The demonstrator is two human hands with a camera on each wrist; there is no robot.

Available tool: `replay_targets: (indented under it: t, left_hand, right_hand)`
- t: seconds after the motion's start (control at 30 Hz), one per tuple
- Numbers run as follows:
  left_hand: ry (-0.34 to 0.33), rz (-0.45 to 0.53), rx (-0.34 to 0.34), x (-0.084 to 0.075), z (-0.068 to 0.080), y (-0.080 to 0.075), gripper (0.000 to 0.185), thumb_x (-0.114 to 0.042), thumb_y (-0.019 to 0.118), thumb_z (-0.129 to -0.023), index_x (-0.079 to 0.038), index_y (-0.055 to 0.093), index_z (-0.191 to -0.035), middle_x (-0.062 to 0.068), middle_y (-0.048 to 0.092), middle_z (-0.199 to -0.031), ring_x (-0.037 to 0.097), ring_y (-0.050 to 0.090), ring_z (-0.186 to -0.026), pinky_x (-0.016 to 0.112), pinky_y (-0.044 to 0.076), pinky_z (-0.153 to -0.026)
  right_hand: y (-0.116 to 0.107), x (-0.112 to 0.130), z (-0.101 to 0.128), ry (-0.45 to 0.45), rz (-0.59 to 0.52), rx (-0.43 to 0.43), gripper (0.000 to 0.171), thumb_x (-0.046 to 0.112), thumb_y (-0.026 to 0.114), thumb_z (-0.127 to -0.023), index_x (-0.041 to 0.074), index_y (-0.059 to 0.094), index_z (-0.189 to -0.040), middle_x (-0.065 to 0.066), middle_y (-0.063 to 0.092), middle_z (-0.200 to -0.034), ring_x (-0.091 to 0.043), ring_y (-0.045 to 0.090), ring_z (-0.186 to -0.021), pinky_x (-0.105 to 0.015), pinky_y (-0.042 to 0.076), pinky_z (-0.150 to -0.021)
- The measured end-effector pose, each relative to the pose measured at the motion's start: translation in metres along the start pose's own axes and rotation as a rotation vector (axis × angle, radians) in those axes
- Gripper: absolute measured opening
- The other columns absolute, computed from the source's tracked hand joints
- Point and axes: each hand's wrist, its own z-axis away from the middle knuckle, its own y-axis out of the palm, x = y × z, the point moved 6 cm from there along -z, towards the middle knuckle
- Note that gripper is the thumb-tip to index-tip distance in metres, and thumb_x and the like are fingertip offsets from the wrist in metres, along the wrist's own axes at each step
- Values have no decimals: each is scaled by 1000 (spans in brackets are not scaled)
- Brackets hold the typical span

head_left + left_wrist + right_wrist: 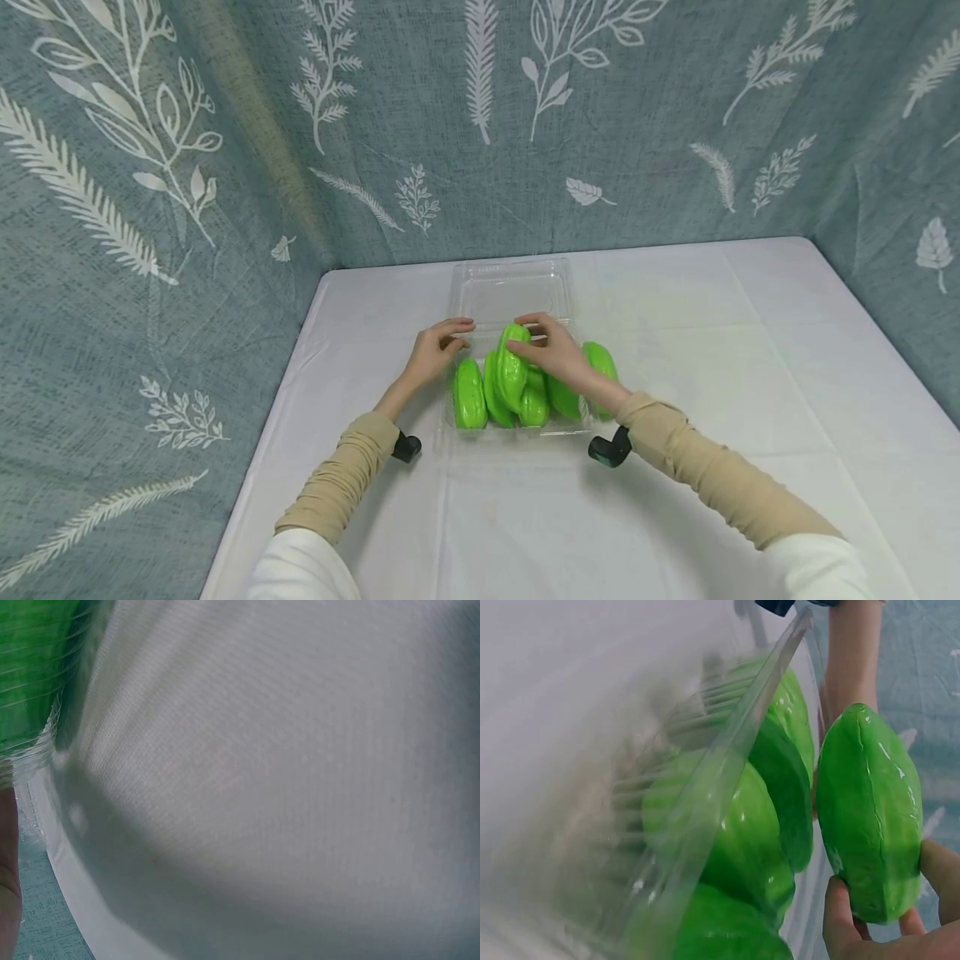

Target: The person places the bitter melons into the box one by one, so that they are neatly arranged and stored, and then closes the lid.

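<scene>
My right hand (558, 354) pinches a glossy green ridged fruit (513, 367) between thumb and fingers, above other green fruits. In the right wrist view the held fruit (870, 817) is upright, tapering at the top, with fingertips at its lower end. Beneath it, a clear plastic box (555, 432) holds several similar fruits (470, 396). My left hand (435, 354) is at the box's left side, fingers loosely bent and apart from the thumb, with nothing between them. Only a strip of that hand shows at the edge of the left wrist view.
The box's clear lid (510, 292) lies folded back behind it. At the right end, partly behind my right forearm, is another green fruit (600, 362); whether it lies inside the box I cannot tell. A white cloth covers the table (750, 333), with a patterned curtain (450, 167) behind.
</scene>
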Motion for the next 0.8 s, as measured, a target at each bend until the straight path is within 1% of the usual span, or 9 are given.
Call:
replay_targets:
  t: [0.23,0.33,0.5,0.57,0.73,0.8]
  left_hand:
    - [4,-28,-2,0,0,1,27,16,50,-82,18,54,-109,32,50,-117,45,58,-87,43,53,-76]
    - [1,-22,6,1,1,1,27,16,49,-83,18,54,-109,33,49,-118,45,57,-87,44,53,-76]
    - [2,15,11,3,0,1,27,15,49,-83,18,54,-109,32,49,-118,45,57,-88,45,53,-76]
    - [2,15,7,8,-1,2,27,15,50,-83,17,55,-109,31,50,-118,44,58,-87,44,53,-75]
    - [-11,-38,-1,29,-3,3,27,9,52,-85,10,58,-111,22,53,-120,34,62,-87,32,55,-75]
    - [-20,-47,0,35,-3,4,27,7,52,-86,7,58,-112,19,53,-121,30,62,-87,28,55,-76]
  right_hand:
    - [14,1,-2,6,23,14,46,30,62,-84,11,48,-124,-18,49,-124,-31,53,-106,-38,51,-83]
    - [19,1,-1,-4,16,15,46,28,63,-84,10,49,-124,-18,50,-124,-31,53,-106,-39,51,-83]
    - [26,2,-2,-16,2,23,46,27,63,-84,10,49,-124,-18,50,-124,-32,53,-106,-39,50,-84]
    - [29,2,-2,-18,4,37,47,28,63,-84,10,48,-125,-17,49,-125,-32,53,-107,-40,50,-85]
    - [34,4,-3,-30,30,55,46,29,61,-85,11,49,-126,-15,49,-126,-30,53,-108,-40,49,-87]
    - [36,5,-3,-36,39,58,46,30,61,-85,11,49,-126,-14,49,-126,-30,53,-108,-40,49,-87]
